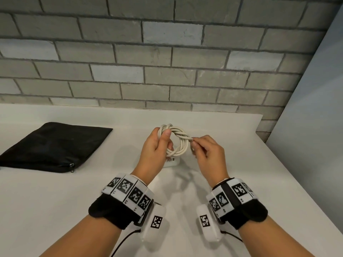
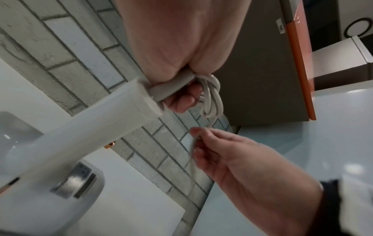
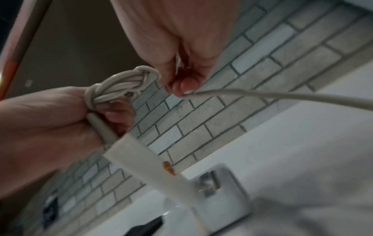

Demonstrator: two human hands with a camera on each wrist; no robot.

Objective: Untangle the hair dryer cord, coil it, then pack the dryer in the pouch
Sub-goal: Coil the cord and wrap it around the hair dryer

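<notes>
A cream cord coil [image 1: 179, 143] is held above the white counter [image 1: 74, 201]. My left hand [image 1: 163, 138] grips its left side, thumb over the loops, along with the grey strain relief [image 2: 169, 89] at the end of the dryer handle [image 2: 80, 127]. My right hand [image 1: 193, 143] pinches the loose cord end at the coil's right side; that cord tail [image 3: 282, 95] trails off to the right. The white hair dryer [image 1: 171, 163] is mostly hidden under my left hand. A black zip pouch [image 1: 53, 147] lies flat to the left.
A grey brick wall [image 1: 167, 62] runs along the back of the counter. The counter's right edge [image 1: 297, 182] slants toward me beside a pale panel [image 1: 315, 108]. The pouch's zipper pull [image 1: 72, 166] faces the front.
</notes>
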